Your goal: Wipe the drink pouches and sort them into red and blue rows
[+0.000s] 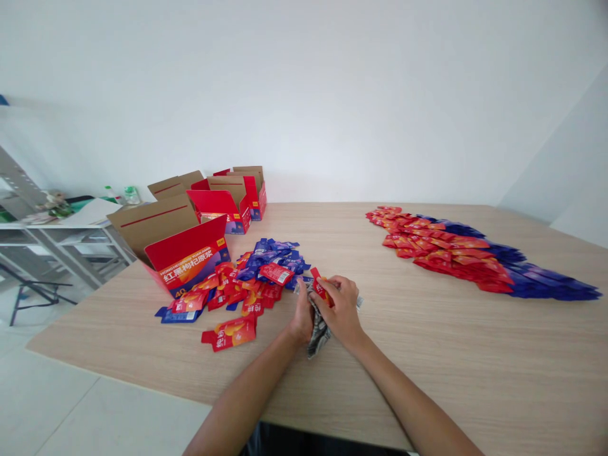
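While packet rows [456, 256] at frame right are looking finished and a loose pile [234, 288] centre-left is waiting, the right hand [342, 311] is pinching a red packet [321, 290] mid-frame, the left hand [302, 320] gripping grey cloth [319, 330]

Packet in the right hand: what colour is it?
The packet is mainly red where it shows, in the head view.
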Action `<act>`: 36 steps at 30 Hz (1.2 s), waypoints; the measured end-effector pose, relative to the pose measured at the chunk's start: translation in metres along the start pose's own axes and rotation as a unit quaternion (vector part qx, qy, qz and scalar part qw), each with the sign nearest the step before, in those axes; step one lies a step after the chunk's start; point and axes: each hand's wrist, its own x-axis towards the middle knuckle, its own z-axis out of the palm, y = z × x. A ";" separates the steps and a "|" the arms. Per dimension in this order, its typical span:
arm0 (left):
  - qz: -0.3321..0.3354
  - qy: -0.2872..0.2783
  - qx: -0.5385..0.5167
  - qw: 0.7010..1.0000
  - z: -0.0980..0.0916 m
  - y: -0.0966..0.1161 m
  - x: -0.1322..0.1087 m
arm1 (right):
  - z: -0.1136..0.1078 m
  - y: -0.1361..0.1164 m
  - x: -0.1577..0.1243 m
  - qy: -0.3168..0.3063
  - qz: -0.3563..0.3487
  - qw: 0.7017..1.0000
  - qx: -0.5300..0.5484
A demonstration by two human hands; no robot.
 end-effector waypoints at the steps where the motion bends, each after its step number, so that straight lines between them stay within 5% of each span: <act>1: 0.003 0.003 -0.003 1.000 0.000 0.000 0.000 | -0.001 -0.002 0.000 -0.009 0.000 1.000 -0.001; 10: 0.103 0.057 -0.015 0.993 0.001 0.014 0.002 | -0.007 -0.009 0.005 -0.065 -0.060 0.995 0.048; 18: 0.144 0.089 0.008 0.986 0.008 0.016 -0.002 | -0.009 -0.013 0.003 -0.074 -0.129 0.988 -0.027; 27: 0.124 0.125 0.005 0.984 0.009 0.003 0.002 | -0.007 -0.008 0.000 -0.092 -0.109 0.988 -0.066; 36: 0.173 0.112 -0.005 0.979 0.008 0.028 0.001 | -0.003 -0.010 -0.002 -0.169 -0.087 0.981 -0.031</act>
